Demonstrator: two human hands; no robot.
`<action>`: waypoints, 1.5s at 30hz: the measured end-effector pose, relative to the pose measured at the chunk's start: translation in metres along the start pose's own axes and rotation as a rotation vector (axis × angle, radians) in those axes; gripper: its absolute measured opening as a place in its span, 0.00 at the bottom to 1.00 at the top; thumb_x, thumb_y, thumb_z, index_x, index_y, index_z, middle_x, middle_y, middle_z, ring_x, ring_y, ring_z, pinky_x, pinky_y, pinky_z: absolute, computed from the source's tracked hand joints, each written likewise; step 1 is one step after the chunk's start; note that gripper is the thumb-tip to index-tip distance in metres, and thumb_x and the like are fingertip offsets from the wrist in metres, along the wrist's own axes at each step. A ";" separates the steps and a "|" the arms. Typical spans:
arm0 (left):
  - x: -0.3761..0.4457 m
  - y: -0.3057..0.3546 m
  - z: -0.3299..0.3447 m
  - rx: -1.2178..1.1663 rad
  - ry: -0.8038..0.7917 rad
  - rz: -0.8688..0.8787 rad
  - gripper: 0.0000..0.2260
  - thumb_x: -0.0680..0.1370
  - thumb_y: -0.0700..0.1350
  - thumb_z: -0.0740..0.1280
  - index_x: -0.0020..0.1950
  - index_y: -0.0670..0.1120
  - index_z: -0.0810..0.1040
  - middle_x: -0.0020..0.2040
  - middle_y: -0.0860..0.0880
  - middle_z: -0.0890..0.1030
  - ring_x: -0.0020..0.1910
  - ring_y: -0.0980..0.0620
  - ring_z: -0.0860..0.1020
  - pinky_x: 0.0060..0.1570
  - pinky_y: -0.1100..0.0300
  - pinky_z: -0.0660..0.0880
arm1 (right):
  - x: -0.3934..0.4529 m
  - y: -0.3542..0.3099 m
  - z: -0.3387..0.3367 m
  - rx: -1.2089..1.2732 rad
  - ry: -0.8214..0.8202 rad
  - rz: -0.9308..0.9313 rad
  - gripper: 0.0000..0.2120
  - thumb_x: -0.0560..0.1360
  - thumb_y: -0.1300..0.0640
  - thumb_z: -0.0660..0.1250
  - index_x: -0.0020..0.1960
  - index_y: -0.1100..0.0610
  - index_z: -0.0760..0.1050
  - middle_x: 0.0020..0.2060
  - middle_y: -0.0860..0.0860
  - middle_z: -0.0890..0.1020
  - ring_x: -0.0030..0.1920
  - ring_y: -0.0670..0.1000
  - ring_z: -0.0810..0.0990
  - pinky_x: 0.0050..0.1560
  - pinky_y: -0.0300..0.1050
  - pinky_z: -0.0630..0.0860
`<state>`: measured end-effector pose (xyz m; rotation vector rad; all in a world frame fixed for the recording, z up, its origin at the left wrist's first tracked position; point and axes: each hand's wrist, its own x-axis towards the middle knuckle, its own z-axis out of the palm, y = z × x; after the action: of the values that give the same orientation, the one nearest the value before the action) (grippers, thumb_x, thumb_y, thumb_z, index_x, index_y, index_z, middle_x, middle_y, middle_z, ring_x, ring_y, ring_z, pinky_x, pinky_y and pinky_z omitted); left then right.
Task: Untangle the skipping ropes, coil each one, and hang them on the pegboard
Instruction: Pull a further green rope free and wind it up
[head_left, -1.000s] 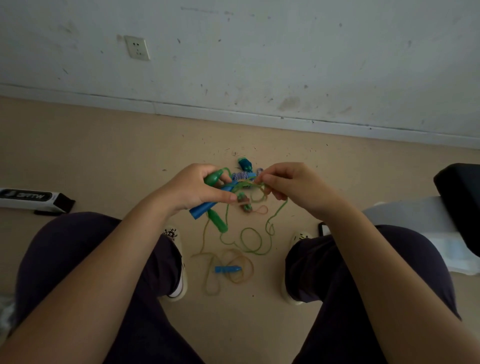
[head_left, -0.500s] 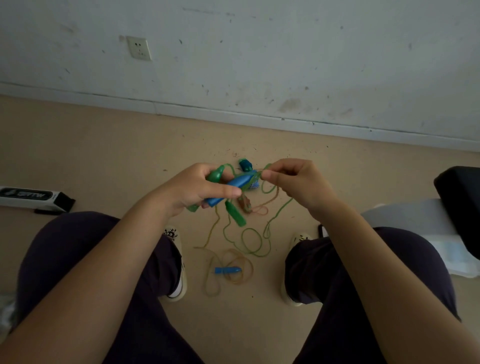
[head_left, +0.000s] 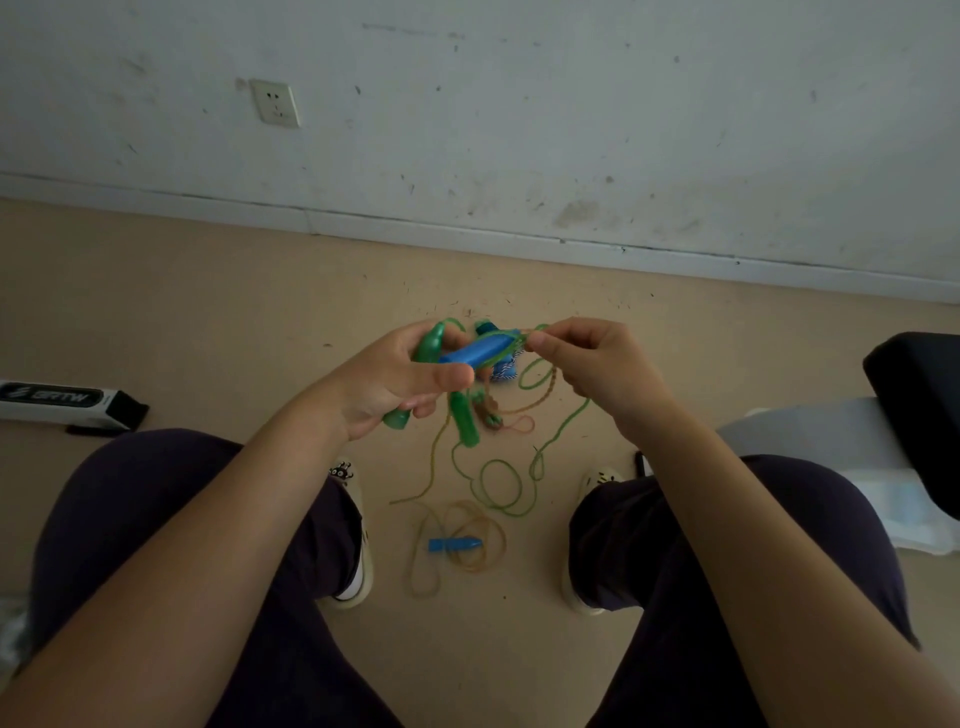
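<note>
Packaging comes first at the left edge of the floor (head_left: 208, 291): a long white and black box (head_left: 67, 400) lying flat, with a wall socket (head_left: 275, 103) on the scuffed wall above it. Between the person's knees, the left hand (head_left: 395, 387) is curled round two skipping-rope handles at once, a green handle (head_left: 430, 347) poking up past the fingers and a blue handle (head_left: 480, 353) lying across it under the thumb. A second green handle (head_left: 464, 420) hangs just below that hand, tilted, off the floor. To the right the right hand (head_left: 597, 364) pinches a strand of green cord (head_left: 563, 428) between thumb and forefinger, right at the tip of the blue handle, its other fingers curled. A blue and white patterned piece (head_left: 505, 370) shows behind the gap between the hands; what it is I cannot tell. Green cord and tan cord (head_left: 488, 551) trail down from the tangle in loose loops onto the floor between two pale shoes (head_left: 358, 571), where another blue handle (head_left: 454, 544) lies flat among the tan loops. At the far right edge sits a black cushioned seat (head_left: 919, 410) over white plastic sheeting (head_left: 831, 441).
</note>
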<state>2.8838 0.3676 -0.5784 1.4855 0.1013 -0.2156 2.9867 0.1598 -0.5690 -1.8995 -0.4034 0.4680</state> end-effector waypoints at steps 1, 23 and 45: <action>0.001 -0.001 0.001 0.035 0.068 -0.023 0.29 0.59 0.56 0.82 0.51 0.44 0.75 0.45 0.43 0.79 0.24 0.59 0.65 0.26 0.65 0.66 | 0.000 0.000 0.001 -0.001 -0.003 0.002 0.07 0.76 0.51 0.71 0.46 0.55 0.83 0.26 0.41 0.75 0.26 0.39 0.69 0.31 0.34 0.67; 0.001 0.001 0.014 0.373 0.290 -0.127 0.10 0.73 0.50 0.76 0.53 0.50 0.84 0.43 0.54 0.84 0.25 0.64 0.70 0.31 0.63 0.68 | 0.001 0.003 0.009 -0.163 -0.092 -0.045 0.15 0.68 0.47 0.77 0.40 0.57 0.78 0.22 0.42 0.70 0.25 0.43 0.64 0.30 0.38 0.64; 0.006 -0.004 -0.002 0.141 0.687 -0.013 0.04 0.80 0.42 0.69 0.52 0.45 0.83 0.44 0.51 0.86 0.22 0.61 0.69 0.26 0.66 0.68 | 0.009 0.005 -0.014 0.188 0.166 0.027 0.04 0.81 0.62 0.62 0.48 0.60 0.74 0.41 0.55 0.82 0.40 0.50 0.81 0.44 0.46 0.77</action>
<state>2.8889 0.3688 -0.5837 1.6462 0.6578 0.2921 3.0019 0.1515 -0.5702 -1.7473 -0.2169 0.3500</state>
